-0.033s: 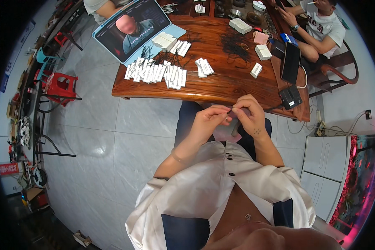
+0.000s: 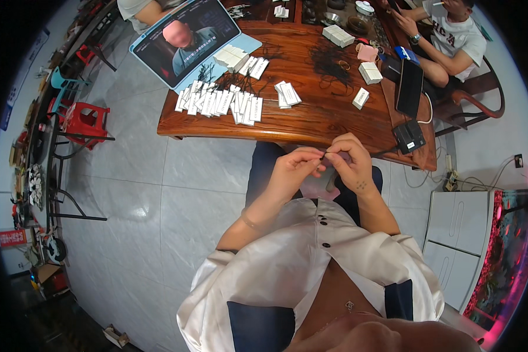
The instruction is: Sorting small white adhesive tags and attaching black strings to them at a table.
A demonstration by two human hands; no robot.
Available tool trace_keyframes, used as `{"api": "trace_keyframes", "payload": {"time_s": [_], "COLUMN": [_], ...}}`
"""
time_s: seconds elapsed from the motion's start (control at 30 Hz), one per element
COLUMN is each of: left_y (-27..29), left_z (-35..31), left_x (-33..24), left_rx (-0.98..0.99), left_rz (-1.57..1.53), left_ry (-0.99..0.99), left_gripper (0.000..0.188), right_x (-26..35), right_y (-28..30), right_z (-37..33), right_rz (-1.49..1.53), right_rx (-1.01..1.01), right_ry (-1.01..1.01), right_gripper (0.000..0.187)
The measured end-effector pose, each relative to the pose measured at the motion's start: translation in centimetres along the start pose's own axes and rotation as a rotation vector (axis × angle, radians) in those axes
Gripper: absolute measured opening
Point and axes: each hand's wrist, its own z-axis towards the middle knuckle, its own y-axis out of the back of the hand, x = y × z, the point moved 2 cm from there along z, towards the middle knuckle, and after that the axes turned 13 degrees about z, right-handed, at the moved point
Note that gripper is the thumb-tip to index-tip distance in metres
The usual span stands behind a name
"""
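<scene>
My left hand (image 2: pixel 300 168) and my right hand (image 2: pixel 352 161) meet over my lap, just short of the table's front edge. Their thumbs and fingertips pinch a small, thin black strand (image 2: pixel 324 156) between them; most of it is hidden by the fingers. Beyond the hands stands a brown wooden table (image 2: pixel 311 126). A spread of white tags (image 2: pixel 217 102), with black cords among them, lies at its left front. A smaller stack of white tags (image 2: pixel 287 95) is nearer the middle. Farther back is a loose heap of black cords (image 2: pixel 330 64).
At the left a tablet (image 2: pixel 185 41) in a blue case leans beside stacked white tags (image 2: pixel 232 57). On the right lie more tag bundles (image 2: pixel 370 73), a dark phone-like screen (image 2: pixel 409 88) and a black box (image 2: pixel 409 138). Another person (image 2: pixel 452 41) sits at the far right.
</scene>
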Motion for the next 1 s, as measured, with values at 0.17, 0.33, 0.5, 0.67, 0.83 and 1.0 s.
{"api": "trace_keyframes", "payload": {"time_s": [0.17, 0.33, 0.5, 0.67, 0.83, 1.0], "left_y": [0.0, -0.4, -0.1, -0.3, -0.5, -0.4], "left_z": [0.0, -0.1, 0.2, -0.2, -0.1, -0.6], "left_x": [-0.1, -0.7, -0.2, -0.8, -0.8, -0.8], "left_rx": [-0.010, -0.002, 0.040, 0.040, 0.020, 0.031], "left_rz": [0.143, 0.180, 0.143, 0.183, 0.385, 0.442], "left_ry": [-0.016, -0.009, -0.104, -0.059, -0.145, -0.170], "left_gripper": [0.013, 0.014, 0.016, 0.012, 0.006, 0.006], "right_x": [-0.4, -0.8, -1.5, -2.1, -2.2, -1.7], "right_y": [-0.2, 0.0, -0.4, -0.3, -0.7, -0.1], "right_z": [-0.3, -0.5, -0.6, -1.0, -1.0, -0.5], "right_rz": [0.038, 0.148, 0.355, 0.749, 0.820, 0.912], "right_rx": [0.017, -0.093, -0.069, -0.034, -0.050, -0.172], "right_ry": [-0.019, -0.079, -0.133, -0.419, -0.455, -0.438], "right_gripper": [0.009, 0.008, 0.006, 0.007, 0.004, 0.006]}}
